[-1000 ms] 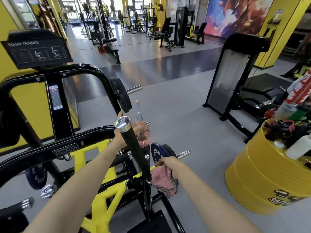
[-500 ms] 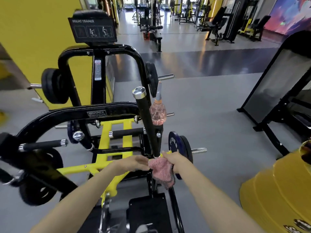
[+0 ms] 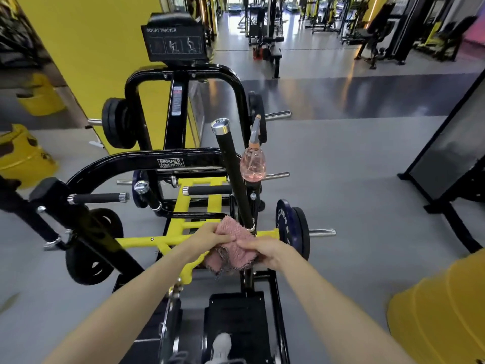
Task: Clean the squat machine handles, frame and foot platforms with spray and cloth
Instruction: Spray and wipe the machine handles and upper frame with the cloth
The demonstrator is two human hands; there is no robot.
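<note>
A black and yellow squat machine (image 3: 183, 161) fills the middle of the head view. Its long black handle (image 3: 232, 174) with a chrome cap rises at a slant. A pink spray bottle (image 3: 252, 164) sits on the machine just right of that handle, with no hand on it. At the handle's base a pink cloth (image 3: 231, 245) is bunched. My left hand (image 3: 210, 236) grips the cloth from the left and my right hand (image 3: 265, 249) grips it from the right. A black foot platform (image 3: 236, 319) lies below my arms.
A blue weight plate (image 3: 284, 224) hangs on a peg right of my hands. A yellow drum (image 3: 441, 311) stands at the lower right. A black machine frame (image 3: 446, 158) is on the right, yellow bins on the left, more gym equipment far behind.
My left hand left the spray bottle on the machine, dropped down, and took hold of the cloth beside my right hand. The view swung left and down.
</note>
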